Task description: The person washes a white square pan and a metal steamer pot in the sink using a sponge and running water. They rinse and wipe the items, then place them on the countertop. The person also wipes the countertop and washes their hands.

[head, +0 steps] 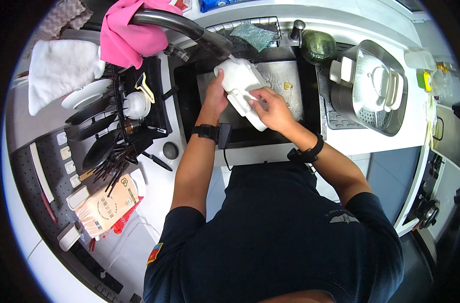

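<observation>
Over the sink (307, 94), a white plastic piece (239, 77), perhaps a container or lid with a raised handle-like part, lies tilted under the dark faucet (215, 41). Water runs from the spout onto its upper end. My left hand (216, 92) grips its left edge, thumb on top. The fingers of my right hand (271, 108) touch its lower right side, bent, and whether they grip it cannot be told. A small yellowish piece (288, 86) lies on the wet sink bottom, right of the white piece.
A dish rack (120, 102) with plates, pans and chopsticks stands left, a knife (158, 161) by its edge. Behind the sink are a wire basket (279, 32) with a green mesh cloth and a soap dispenser (298, 30). At right sits a large grey basin (343, 102) holding a lidded pot.
</observation>
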Available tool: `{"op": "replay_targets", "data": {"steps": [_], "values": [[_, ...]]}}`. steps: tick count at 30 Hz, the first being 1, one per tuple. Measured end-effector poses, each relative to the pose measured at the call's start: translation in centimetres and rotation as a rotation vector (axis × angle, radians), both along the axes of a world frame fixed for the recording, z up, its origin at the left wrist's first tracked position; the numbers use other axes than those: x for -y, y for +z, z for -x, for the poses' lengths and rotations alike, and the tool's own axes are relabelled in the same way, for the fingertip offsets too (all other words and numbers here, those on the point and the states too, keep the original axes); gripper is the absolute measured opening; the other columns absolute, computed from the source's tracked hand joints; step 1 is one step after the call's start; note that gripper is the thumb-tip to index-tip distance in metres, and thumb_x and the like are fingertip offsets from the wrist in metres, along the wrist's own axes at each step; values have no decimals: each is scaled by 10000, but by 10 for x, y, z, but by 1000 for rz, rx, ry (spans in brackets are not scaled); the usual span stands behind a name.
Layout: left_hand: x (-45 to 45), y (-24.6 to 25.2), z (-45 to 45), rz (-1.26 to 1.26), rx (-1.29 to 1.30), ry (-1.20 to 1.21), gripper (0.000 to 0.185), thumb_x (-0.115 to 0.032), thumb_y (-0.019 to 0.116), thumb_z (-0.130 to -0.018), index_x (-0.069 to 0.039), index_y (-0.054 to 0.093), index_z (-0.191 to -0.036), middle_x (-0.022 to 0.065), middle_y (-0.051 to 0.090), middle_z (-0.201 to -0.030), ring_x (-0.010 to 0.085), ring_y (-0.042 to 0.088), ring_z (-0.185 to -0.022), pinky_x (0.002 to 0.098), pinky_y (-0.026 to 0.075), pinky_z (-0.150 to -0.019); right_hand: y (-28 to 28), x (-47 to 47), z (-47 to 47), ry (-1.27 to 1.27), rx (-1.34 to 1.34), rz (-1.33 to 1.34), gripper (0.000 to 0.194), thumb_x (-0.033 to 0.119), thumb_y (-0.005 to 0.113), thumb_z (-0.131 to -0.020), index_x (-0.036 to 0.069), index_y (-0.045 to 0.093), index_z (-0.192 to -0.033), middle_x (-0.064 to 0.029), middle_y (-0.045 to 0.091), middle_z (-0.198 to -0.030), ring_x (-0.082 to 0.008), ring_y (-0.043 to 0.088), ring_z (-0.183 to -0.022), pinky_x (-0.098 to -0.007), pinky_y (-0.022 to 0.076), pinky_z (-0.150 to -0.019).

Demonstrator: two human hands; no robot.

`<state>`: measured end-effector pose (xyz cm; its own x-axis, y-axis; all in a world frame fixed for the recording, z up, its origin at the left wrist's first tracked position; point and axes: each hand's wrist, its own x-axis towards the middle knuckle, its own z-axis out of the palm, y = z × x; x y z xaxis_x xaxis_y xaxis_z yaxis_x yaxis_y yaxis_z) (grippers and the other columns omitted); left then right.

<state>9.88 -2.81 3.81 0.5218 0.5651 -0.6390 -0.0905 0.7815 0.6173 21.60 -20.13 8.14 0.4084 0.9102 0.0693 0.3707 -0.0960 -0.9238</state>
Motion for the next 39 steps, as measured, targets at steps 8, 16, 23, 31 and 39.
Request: {"op": "replay_targets", "data": {"steps": [8, 16, 23, 31, 39], "values": [[-1, 1, 1, -43, 25, -45, 537, -423, 447, -1015, 14, 491, -1325, 146, 597, -1261, 273, 590, -1128, 424, 465, -989, -14, -64, -17, 40, 381, 12, 488, 281, 558, -933, -38, 515, -1300, -258, 511, -1350, -405, 498, -1245, -468, 372, -1070], [4, 7, 9, -6, -23, -5, 523, -391, 470, -1014, 38, 495, -1312, 157, 598, -1260, 266, 592, -1136, 403, 471, -983, -14, -62, 0, 116, 308, -1, 476, 261, 512, -950, -77, 498, -1285, -323, 475, -1348, -465, 463, -1253, -475, 351, -1091], [0, 7, 13, -76, -10, -20, 509, -388, 472, -1015, 25, 510, -1310, 142, 595, -1270, 260, 601, -1114, 400, 474, -978, -32, -80, 6, 59, 450, -63, 496, 247, 504, -944, -107, 469, -1289, -336, 474, -1338, -476, 432, -1276, -494, 320, -1107], [-5, -5, 0, -63, 68, 51, 462, -365, 483, -1015, 13, 529, -1277, 121, 602, -1253, 241, 573, -1146, 391, 441, -1005, -23, -82, -9, 180, 180, -60, 338, 168, 498, -939, -50, 610, -1172, -261, 570, -1272, -399, 493, -1248, -442, 386, -1065], [-5, -9, -8, 3, 37, -2, 462, -356, 450, -1029, 25, 496, -1285, 141, 579, -1280, 267, 576, -1160, 415, 446, -995, 8, -13, -5, 50, 248, 242, 414, 317, 734, -787, 19, 649, -1061, -177, 626, -1130, -338, 624, -1033, -424, 530, -827]]}}
